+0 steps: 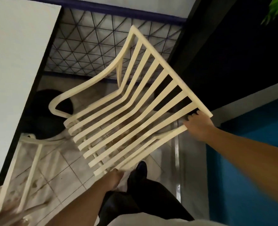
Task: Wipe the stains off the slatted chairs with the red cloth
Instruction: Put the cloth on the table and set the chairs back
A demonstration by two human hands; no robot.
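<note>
A cream slatted chair (pixel 131 101) fills the middle of the view, seen from above and tilted, with brown stains on its seat slats. My right hand (pixel 198 126) grips the chair's near back corner, where the top rail meets the armrest. My left hand (pixel 114 178) holds the front edge of the seat, its fingers hidden under the slats. A second cream slatted chair (pixel 29 160), also stained, stands blurred at the lower left. No red cloth is in view.
A white table top (pixel 16 62) with a dark edge runs along the left. A black round base (pixel 48 115) stands under it. A dark wire grid fence (pixel 94 46) is behind the chair, a blue wall (pixel 249 160) at the right. My dark shoe (pixel 141 167) stands on the tiled floor.
</note>
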